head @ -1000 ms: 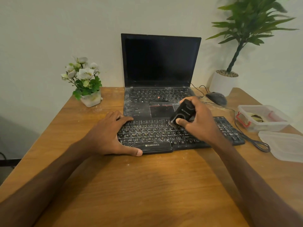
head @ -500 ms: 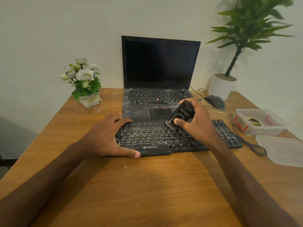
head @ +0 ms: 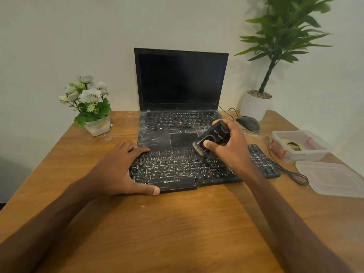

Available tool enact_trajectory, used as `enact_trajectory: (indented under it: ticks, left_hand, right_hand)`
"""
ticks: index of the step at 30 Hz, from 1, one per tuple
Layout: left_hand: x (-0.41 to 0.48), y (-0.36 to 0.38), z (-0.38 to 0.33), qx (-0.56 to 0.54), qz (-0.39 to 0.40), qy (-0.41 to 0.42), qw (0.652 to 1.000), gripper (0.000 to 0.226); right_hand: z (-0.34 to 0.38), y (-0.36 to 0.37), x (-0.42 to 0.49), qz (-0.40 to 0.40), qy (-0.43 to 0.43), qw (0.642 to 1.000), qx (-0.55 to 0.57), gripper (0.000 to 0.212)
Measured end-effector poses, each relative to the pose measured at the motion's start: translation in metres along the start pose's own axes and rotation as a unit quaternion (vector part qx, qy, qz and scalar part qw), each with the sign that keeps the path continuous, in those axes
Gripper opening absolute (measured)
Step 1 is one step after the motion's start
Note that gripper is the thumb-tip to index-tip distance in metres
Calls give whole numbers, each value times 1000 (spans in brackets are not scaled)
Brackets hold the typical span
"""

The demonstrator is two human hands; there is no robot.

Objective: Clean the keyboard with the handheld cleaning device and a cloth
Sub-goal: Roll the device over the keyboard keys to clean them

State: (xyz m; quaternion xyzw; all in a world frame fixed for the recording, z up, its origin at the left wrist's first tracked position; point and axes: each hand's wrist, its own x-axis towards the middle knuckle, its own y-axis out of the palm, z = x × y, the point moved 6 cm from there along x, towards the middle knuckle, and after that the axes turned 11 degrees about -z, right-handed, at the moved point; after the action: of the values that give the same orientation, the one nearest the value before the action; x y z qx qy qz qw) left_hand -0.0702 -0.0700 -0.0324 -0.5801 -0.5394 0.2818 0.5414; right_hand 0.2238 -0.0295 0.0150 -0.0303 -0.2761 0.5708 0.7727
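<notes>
A dusty black keyboard (head: 187,168) lies on the wooden desk (head: 177,233) in front of a laptop. My left hand (head: 120,168) rests on the keyboard's left end, fingers along the far edge and thumb along the near edge. My right hand (head: 230,152) grips a small black handheld cleaning device (head: 213,136), thumb on its body. The brush end of the device points down-left and touches the keyboard's top key rows near the middle. A cloth (head: 293,144) seems to lie folded in the clear box at right.
A dusty open laptop (head: 181,123) stands behind the keyboard. A mouse (head: 248,123) and its cable (head: 289,170) lie right. A clear plastic box (head: 299,152) and its lid (head: 334,178) sit at the right edge. A flower pot (head: 98,125) stands left, a tall plant (head: 256,105) back right.
The device in my right hand has shifted slightly along the top key rows. My left hand has stayed on the keyboard's left end. The view has tipped a little.
</notes>
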Motion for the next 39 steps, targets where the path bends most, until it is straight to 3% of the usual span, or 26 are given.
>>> enact_trajectory:
  ticks: [15,23,32,39]
  left_hand:
    - [2,2,1,14,5,-1,1000,132]
    - [1,2,0,5,-1,-4,1000,133]
    - [0,3,-1,7,-11,-3,1000,132]
    - [0,5,1,1,-12,-4,1000,132]
  right_hand:
    - [-7,-15,6,-11,-42,993,-113,67]
    - [3,5,-5,46,-71,986,-146,64]
    - [14,20,-9,58,-98,982,-148,63]
    - [23,47,-5,139,-113,977,-118,62]
